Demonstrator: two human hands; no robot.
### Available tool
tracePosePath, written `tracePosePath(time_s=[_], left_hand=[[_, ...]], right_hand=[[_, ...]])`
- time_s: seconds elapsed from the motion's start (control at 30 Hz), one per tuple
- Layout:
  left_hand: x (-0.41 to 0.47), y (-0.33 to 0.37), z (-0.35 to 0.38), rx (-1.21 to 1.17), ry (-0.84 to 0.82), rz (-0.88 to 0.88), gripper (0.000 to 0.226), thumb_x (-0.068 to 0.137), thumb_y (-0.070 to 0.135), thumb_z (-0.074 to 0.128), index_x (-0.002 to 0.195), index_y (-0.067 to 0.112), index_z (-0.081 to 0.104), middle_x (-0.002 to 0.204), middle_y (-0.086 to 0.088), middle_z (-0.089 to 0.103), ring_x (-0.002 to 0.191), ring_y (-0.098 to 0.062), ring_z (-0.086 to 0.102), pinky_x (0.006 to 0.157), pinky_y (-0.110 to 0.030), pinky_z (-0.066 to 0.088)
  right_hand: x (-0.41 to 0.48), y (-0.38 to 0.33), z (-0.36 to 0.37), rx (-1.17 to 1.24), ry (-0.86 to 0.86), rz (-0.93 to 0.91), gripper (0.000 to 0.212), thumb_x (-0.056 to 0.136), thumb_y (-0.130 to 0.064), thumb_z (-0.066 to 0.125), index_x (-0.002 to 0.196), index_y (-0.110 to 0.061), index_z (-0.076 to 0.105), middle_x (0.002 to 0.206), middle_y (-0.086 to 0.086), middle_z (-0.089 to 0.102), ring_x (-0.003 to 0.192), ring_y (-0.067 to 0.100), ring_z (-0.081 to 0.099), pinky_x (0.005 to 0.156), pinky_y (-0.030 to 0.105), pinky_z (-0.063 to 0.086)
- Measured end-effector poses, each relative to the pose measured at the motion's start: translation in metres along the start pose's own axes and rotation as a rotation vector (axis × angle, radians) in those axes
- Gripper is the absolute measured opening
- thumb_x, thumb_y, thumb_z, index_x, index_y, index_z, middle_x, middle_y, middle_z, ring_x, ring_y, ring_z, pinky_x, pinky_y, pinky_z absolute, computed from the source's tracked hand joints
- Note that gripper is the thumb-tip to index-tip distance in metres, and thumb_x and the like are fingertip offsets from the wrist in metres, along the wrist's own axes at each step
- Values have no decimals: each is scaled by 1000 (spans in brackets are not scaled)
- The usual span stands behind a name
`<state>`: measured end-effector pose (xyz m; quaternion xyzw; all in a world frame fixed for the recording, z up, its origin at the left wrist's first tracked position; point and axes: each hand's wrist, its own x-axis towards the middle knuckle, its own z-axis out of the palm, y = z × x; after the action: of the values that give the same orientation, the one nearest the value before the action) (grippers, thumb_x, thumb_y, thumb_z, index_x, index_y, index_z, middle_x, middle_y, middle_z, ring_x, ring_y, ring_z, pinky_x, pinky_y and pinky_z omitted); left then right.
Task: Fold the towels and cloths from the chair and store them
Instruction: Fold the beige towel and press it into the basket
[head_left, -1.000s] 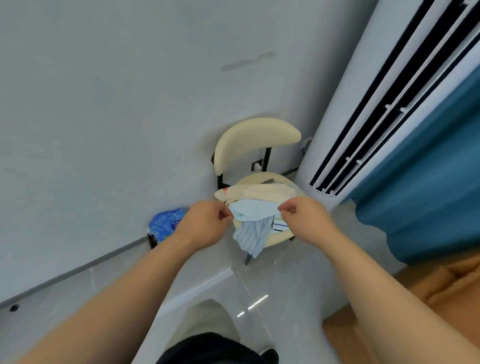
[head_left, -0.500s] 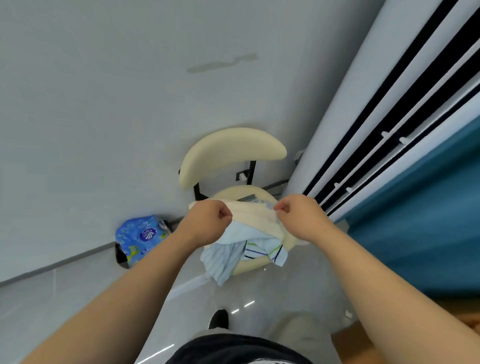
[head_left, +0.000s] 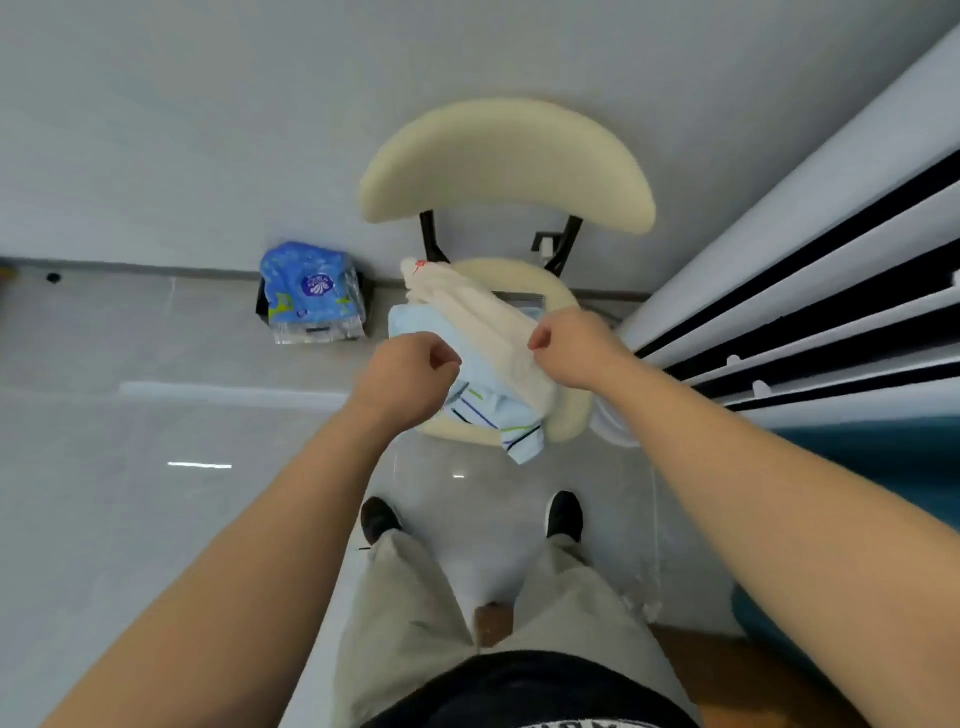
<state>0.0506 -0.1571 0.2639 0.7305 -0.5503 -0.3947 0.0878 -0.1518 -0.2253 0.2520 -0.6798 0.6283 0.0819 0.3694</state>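
A cream chair stands against the wall with a pile of cloths on its seat. On top, a cream towel runs diagonally from the seat's back left corner to my right hand, which pinches it near the seat's right side. Beneath it lies a light blue cloth. My left hand is curled at that cloth's near edge and seems to pinch it. A striped pale blue cloth hangs off the seat's front.
A blue plastic-wrapped pack sits on the floor by the wall, left of the chair. A tall white air conditioner stands close on the right, with a teal curtain beside it. My shoes are just before the chair.
I have stepped closer and now look down on the chair. The cream towel has been drawn diagonally across the pile by my right hand. My left hand has dropped to the blue cloth's edge.
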Motion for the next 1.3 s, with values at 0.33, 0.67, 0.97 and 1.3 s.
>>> tracePosePath(time_s=[0.33,0.67,0.97,1.3], left_hand=[[72,-79,175,-207,27,-105,15,91,19,57,99,21,70,97,10,70,87,-16,70,63,-24,44],[121,-138,262,-223,291,43,19,87,18,57,103,21,68,98,10,70,85,-15,71,81,-34,57],[69,-99,260,-188,413,208,23,89,19,56,111,24,61,95,11,66,83,-16,70,63,-30,49],[27,2,160,-126,589,333,58,86,25,62,139,16,41,122,0,55,96,-29,69,89,-45,54]], right_hand=[[105,109,165,39,95,19,10,92,-19,54,94,-22,63,103,5,70,98,29,65,77,33,52],[162,157,241,-94,486,-116,15,96,-32,54,99,-22,65,111,7,63,102,32,60,69,34,39],[107,143,161,337,557,-240,23,101,-27,48,117,-14,60,122,10,64,110,31,58,91,36,44],[-2,63,21,957,286,-570,24,106,-22,37,103,-11,58,102,14,63,87,30,65,71,44,61]])
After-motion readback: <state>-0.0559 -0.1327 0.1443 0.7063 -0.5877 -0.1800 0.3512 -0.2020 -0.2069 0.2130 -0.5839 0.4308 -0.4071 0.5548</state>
